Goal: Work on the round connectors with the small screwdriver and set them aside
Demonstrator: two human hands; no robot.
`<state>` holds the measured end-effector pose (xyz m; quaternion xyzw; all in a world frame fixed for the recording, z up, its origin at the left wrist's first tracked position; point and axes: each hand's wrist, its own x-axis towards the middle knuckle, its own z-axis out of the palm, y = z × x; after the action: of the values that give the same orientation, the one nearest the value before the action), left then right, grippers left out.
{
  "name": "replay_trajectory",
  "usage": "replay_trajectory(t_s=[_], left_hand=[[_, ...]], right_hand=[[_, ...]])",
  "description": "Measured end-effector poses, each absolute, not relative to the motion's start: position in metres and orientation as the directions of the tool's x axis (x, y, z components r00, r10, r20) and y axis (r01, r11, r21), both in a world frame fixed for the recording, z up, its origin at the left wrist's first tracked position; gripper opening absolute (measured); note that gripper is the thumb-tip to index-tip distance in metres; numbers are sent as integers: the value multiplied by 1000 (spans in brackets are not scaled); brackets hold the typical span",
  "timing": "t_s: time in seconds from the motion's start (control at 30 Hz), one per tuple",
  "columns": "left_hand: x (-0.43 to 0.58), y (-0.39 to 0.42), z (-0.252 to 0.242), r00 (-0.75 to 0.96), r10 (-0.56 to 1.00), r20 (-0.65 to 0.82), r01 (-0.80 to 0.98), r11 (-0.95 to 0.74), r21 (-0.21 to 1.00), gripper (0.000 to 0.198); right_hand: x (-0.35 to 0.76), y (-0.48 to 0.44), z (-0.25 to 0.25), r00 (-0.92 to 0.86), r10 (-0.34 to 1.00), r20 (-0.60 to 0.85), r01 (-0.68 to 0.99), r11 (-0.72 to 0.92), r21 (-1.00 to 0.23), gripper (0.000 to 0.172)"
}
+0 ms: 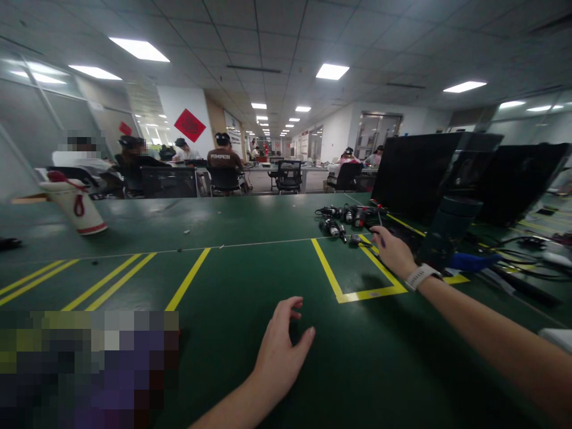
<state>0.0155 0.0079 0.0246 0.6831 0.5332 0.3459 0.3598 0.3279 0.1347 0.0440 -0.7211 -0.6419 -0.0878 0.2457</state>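
My left hand (279, 345) rests low over the green table (250, 262), fingers loosely curled and apart, holding nothing. My right hand (393, 250), with a white watch on the wrist, reaches out to the right side of the table. Its fingers are closed round a thin dark rod-like tool (381, 229). Just beyond it lies a cluster of small dark metal connectors (346, 217). One single connector (355, 239) lies by the yellow tape line.
Yellow tape lines (328, 271) mark boxes on the table. A white and red cup (75, 205) stands at the far left. Dark monitors (429, 179) and cables (527, 262) fill the right. A blurred patch covers the near left. People sit at desks behind.
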Motion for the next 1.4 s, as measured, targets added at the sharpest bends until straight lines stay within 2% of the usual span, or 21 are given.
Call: replay_trajectory(t_s=[0.13, 0.3, 0.43, 0.63, 0.77, 0.87, 0.97, 1.03, 1.1, 1.23, 1.4], left_hand=[[13, 9, 21, 201, 977, 74, 479, -164, 863, 46], [12, 9, 17, 195, 979, 62, 472, -149, 869, 46], [13, 8, 18, 187, 978, 94, 448, -170, 878, 45], [15, 9, 19, 128, 983, 131, 377, -170, 910, 41], [16, 9, 15, 92, 974, 209, 375, -229, 898, 42], [15, 9, 6, 39, 929, 367, 415, -349, 840, 50], [12, 8, -3, 48, 868, 494, 400, -470, 787, 59], [10, 8, -5, 66, 860, 505, 322, -497, 805, 59], [8, 8, -4, 92, 875, 476, 217, -484, 848, 54], [9, 8, 6, 159, 900, 406, 31, -416, 909, 41], [13, 6, 14, 178, 926, 332, -55, -328, 943, 35]], right_hand=[[310, 177, 48, 136, 925, 354, 971, -53, -234, 27], [296, 206, 40, 138, 949, 283, 956, -52, -289, 28], [293, 196, 37, 71, 933, 352, 938, 58, -343, 27], [280, 166, 53, -67, 837, 542, 860, 325, -395, 24], [240, 124, 58, -163, 763, 625, 734, 517, -440, 22], [201, 74, 55, -296, 712, 637, 567, 668, -482, 25], [171, 31, 53, -404, 664, 630, 393, 747, -536, 28], [159, 15, 54, -437, 646, 626, 237, 754, -613, 28], [154, 7, 54, -447, 653, 612, 173, 734, -657, 27], [159, 5, 53, -459, 703, 543, 222, 683, -696, 27], [167, 3, 52, -488, 698, 524, 272, 692, -669, 28]])
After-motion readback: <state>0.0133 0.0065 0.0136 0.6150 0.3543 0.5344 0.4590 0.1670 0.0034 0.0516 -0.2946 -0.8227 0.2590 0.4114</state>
